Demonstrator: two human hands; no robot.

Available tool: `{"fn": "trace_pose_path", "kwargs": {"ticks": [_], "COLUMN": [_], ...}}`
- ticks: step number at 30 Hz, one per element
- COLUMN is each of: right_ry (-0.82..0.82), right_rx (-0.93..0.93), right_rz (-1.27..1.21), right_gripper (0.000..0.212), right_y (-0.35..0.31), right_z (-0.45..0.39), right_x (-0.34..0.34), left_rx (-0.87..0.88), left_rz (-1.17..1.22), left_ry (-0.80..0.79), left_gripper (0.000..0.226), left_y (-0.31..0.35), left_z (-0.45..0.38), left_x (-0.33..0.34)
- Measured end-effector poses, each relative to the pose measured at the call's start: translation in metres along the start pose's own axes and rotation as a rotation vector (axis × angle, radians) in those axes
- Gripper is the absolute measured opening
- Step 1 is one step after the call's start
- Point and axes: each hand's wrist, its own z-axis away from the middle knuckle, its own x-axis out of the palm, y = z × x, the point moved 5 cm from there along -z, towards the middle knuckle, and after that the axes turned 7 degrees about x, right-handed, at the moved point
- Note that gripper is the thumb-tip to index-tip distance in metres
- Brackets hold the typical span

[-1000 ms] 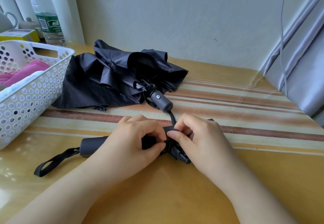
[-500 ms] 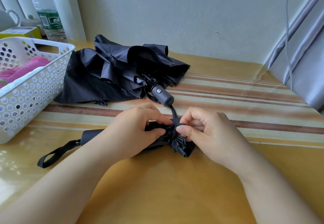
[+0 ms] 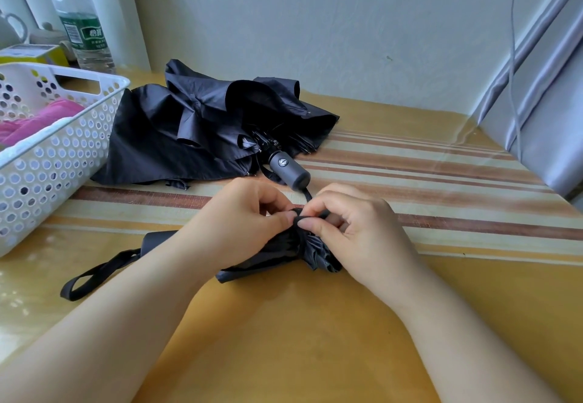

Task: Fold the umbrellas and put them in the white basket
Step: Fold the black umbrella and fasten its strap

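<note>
While the left hand point(image 3: 239, 223) curls its fingers point(image 3: 284, 218) round the rolled, matte black fabric of a folded umbrella point(image 3: 284, 248) lying on the glossy bench point(image 3: 299, 339), the right hand point(image 3: 356, 229) pinches the umbrella's thin strap between thumb and bent fingers. Just beyond the fingers lies a crumpled unfolded umbrella point(image 3: 195, 128) with a smooth grey cylindrical handle. Far left of the fingers, the perforated white basket point(image 3: 56, 156) holds something pink.

Basket point(image 3: 63, 163) left of unfolded umbrella point(image 3: 195, 131), folded umbrella point(image 3: 271, 251) in front.
</note>
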Motion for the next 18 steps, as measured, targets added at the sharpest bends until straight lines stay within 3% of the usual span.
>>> {"fn": "trace_pose_path", "kwargs": {"ticks": [3,7,14,18], "right_ry": [0.035,-0.041,0.042,0.052], "right_rx": [0.052,0.168,0.066,0.042], "right_rz": [0.016,0.047,0.133,0.204], "right_gripper": [0.009,0.012,0.011,0.008], "right_y": [0.000,0.002,-0.006,-0.005], "right_z": [0.000,-0.001,-0.001,-0.003], "right_x": [0.001,0.006,0.007,0.004], "left_rx": [0.014,0.047,0.033,0.008], "left_rz": [0.005,-0.024,0.078,-0.353], "left_ry": [-0.014,0.000,0.096,-0.206], "left_gripper": [0.015,0.018,0.011,0.057], "left_y": [0.001,0.001,-0.002,-0.010], "left_z": [0.001,0.002,0.010,0.023], "left_x": [-0.001,0.000,-0.013,-0.016]}}
